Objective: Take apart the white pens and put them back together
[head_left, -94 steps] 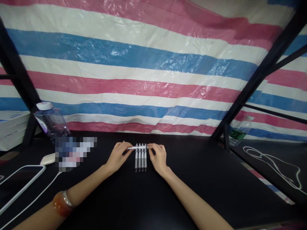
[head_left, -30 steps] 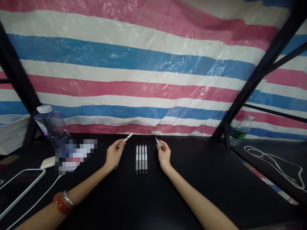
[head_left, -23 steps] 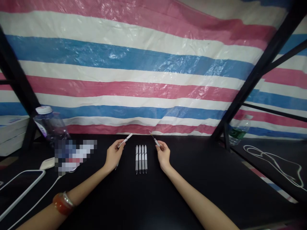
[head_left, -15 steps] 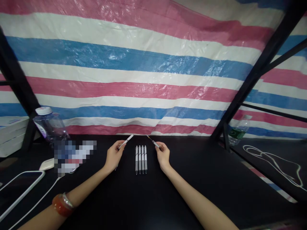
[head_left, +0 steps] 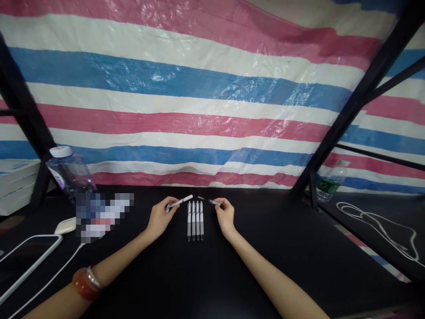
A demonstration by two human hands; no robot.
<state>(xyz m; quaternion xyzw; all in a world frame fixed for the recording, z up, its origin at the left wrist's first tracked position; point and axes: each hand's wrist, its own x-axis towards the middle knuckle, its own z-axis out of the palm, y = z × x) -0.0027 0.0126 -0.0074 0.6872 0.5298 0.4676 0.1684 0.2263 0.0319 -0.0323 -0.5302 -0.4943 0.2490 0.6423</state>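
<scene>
In the head view, my left hand (head_left: 162,218) is closed on a white pen barrel (head_left: 186,199), its end pointing right and slightly up. Opposite it, my right hand (head_left: 226,217) pinches the greyish front part of a pen (head_left: 214,202). A thin pen refill (head_left: 201,197) points left from there toward the barrel, with a small gap between them. Between my hands, several white-and-grey click pens (head_left: 195,221) lie side by side in a neat row on the black table (head_left: 199,274). My fingers partly cover both held pieces.
At the left stand a clear bottle with a white cap (head_left: 71,170), stacked white boxes (head_left: 16,184) and a white-framed device (head_left: 33,257). A green-labelled bottle (head_left: 328,184) and a white cable (head_left: 381,221) are at the right. Behind hangs a striped sheet (head_left: 199,124).
The barrel in my left hand has moved right and slightly down, closer to the refill. The refill has tilted flatter and lower. The row of pens has stayed put.
</scene>
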